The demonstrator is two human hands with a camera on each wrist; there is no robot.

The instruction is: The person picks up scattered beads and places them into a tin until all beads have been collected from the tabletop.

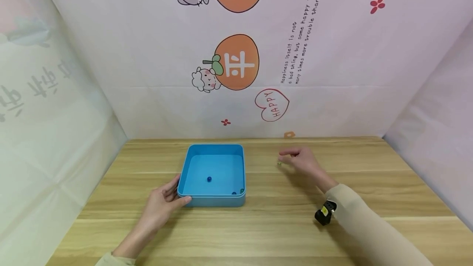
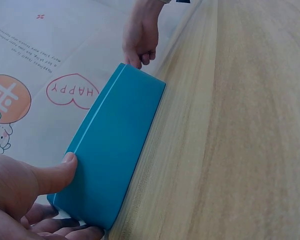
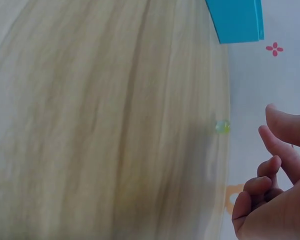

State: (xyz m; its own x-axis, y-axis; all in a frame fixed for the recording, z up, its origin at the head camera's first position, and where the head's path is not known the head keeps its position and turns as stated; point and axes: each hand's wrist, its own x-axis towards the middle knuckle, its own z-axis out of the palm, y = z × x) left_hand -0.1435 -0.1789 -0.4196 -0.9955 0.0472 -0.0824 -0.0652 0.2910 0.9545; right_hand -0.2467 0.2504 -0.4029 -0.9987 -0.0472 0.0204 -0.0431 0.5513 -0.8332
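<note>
A shallow blue square box (image 1: 215, 201) stands on the table. Its near left corner is gripped by my left hand (image 1: 159, 205), the thumb on the front wall (image 2: 110, 145) and the fingers around the side. Inside lie a dark blue marble (image 1: 209, 179) near the middle, another blue marble (image 1: 234, 193) and a green one (image 1: 242, 191) in the near right corner. To the right of the box, a clear yellow-green marble (image 3: 222, 126) rests on the table. My right hand (image 1: 301, 160) hovers by it, thumb and index finger apart, holding nothing.
The wooden table (image 1: 258, 233) meets a printed white cloth wall (image 1: 332, 106) close behind the box and the right hand. More cloth hangs on the left (image 1: 55, 134) and right sides. A small black device (image 1: 325, 213) sits on the right wrist.
</note>
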